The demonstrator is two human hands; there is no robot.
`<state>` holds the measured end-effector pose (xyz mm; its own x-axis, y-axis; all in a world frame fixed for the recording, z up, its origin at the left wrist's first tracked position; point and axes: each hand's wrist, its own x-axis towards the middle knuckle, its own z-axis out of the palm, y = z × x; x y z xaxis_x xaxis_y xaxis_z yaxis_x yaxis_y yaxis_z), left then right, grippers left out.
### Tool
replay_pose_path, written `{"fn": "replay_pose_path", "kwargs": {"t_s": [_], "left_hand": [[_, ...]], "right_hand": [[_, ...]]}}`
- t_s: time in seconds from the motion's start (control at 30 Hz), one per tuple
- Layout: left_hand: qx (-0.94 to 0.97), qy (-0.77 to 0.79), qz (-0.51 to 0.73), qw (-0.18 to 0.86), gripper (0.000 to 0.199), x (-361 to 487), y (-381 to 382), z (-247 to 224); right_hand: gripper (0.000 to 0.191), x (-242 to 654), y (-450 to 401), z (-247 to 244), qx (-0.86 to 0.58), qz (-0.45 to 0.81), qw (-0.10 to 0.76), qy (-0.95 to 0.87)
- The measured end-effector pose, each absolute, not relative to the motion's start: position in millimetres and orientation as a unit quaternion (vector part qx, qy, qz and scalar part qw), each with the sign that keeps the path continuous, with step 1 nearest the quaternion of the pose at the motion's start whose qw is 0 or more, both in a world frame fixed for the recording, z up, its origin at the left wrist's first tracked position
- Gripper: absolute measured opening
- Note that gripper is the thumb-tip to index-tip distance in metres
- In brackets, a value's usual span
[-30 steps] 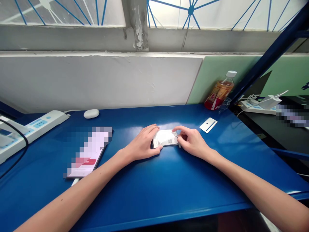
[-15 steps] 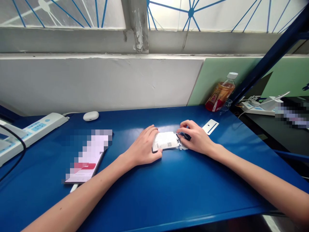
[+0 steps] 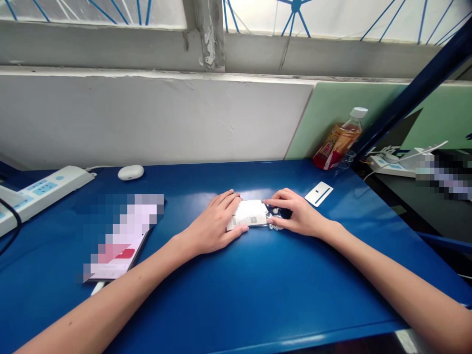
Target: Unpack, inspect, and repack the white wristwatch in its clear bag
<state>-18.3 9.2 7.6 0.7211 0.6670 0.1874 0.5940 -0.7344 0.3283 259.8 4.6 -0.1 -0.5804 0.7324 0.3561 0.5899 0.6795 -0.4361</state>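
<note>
A small white packet (image 3: 251, 214) with printed codes lies flat on the blue table (image 3: 258, 280), a little beyond the middle. My left hand (image 3: 214, 223) presses on its left end, with the thumb along the near edge. My right hand (image 3: 295, 212) pinches the clear plastic end of the packet at its right side; a dark bit shows between the fingers. Both forearms reach in from the near edge.
A phone (image 3: 118, 236) lies at the left with a cable at its near end. A white power strip (image 3: 35, 191) and a white earbud case (image 3: 130, 172) sit at the back left. A white card (image 3: 319, 193) and a tea bottle (image 3: 339, 140) are at the right.
My right hand has slid a little to the right at the packet's plastic end, and the packet has turned slightly under my left hand.
</note>
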Motion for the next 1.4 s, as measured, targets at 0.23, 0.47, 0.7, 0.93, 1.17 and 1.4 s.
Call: {"fn": "replay_pose_path", "kwargs": {"t_s": [0.23, 0.47, 0.7, 0.93, 1.17, 1.4], "left_hand": [[0.917, 0.343, 0.16, 0.126, 0.054, -18.2, 9.0, 7.1], [0.916, 0.353, 0.15, 0.119, 0.055, -17.8, 8.2, 6.8], [0.919, 0.342, 0.156, 0.122, 0.058, -18.4, 8.1, 7.2], [0.923, 0.336, 0.147, 0.116, 0.064, -19.5, 8.2, 7.0], [0.918, 0.343, 0.163, 0.111, 0.059, -17.0, 8.4, 6.2], [0.917, 0.344, 0.168, 0.115, 0.058, -17.4, 8.9, 6.9]], "right_hand": [[0.021, 258.8, 4.9, -2.1, -0.37, 0.128, 0.302, -0.869], [0.021, 283.8, 10.2, 15.9, -0.382, 0.139, 0.255, -0.877], [0.029, 288.5, 6.3, 22.9, -0.399, 0.162, 0.213, -0.877], [0.031, 270.1, -2.9, 12.5, -0.378, 0.147, 0.219, -0.887], [0.017, 274.4, -0.7, 22.5, -0.365, 0.093, 0.195, -0.906], [0.019, 291.6, 4.9, 26.3, -0.436, 0.084, 0.177, -0.878]]}}
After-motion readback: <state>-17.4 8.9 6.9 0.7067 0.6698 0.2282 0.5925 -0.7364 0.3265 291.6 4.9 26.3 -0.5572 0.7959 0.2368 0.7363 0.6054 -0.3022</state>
